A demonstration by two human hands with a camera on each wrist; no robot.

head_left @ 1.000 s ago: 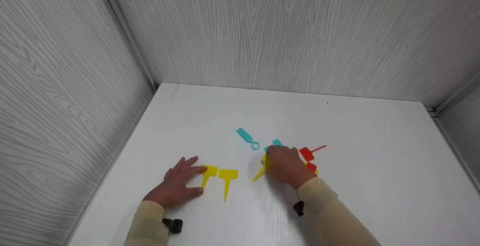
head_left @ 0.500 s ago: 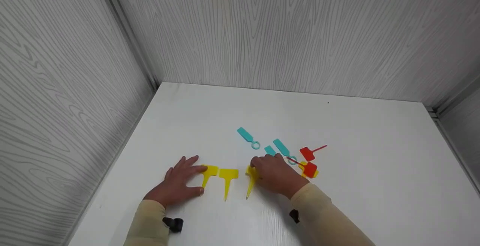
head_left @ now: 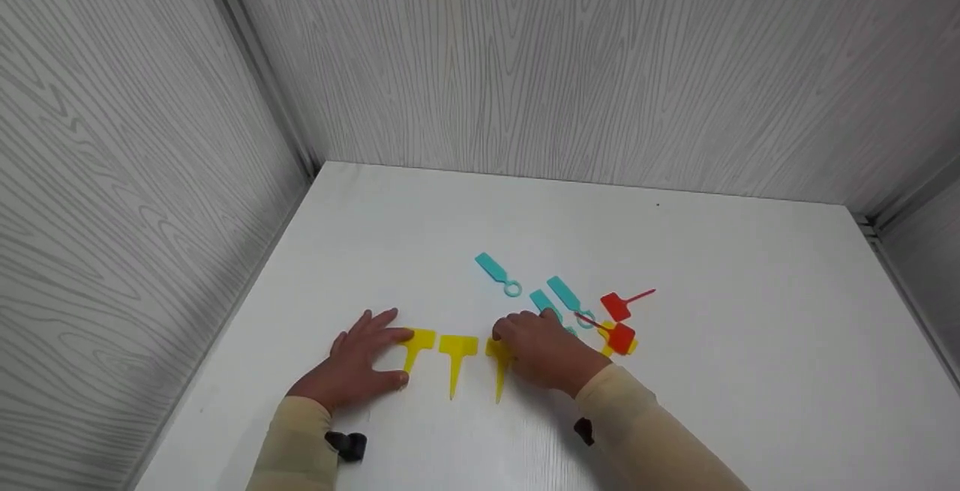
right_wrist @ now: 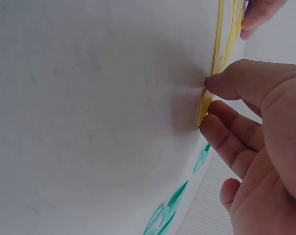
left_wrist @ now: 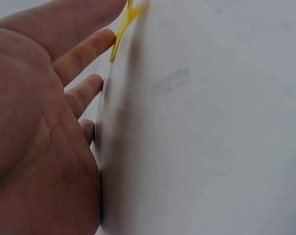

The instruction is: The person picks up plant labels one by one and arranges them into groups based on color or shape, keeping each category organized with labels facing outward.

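In the head view, my left hand (head_left: 349,371) lies spread on the table. Its index fingertip touches the head of a yellow T-shaped plant label (head_left: 424,339), and the thumb lies beside the stem. A second yellow plant label (head_left: 458,346) lies just to the right, stem toward me. My right hand (head_left: 553,348) pinches a third yellow plant label (head_left: 499,378) at its head, flat on the table in line with the others; the fingers partly cover it. The right wrist view shows thumb and fingertips at that label's edge (right_wrist: 205,103).
Three teal ring-ended tags (head_left: 493,268) lie beyond the right hand, one partly hidden by it. Farther right are a red plant label (head_left: 615,306) and another red label (head_left: 621,339) lying over a yellow piece (head_left: 606,328). Wood-grain walls (head_left: 525,64) border the white table (head_left: 735,266).
My right hand has carried the yellow plant label left and toward me, turning its stem straighter, beside the second label. The teal tags are more exposed. My left hand has stayed put.
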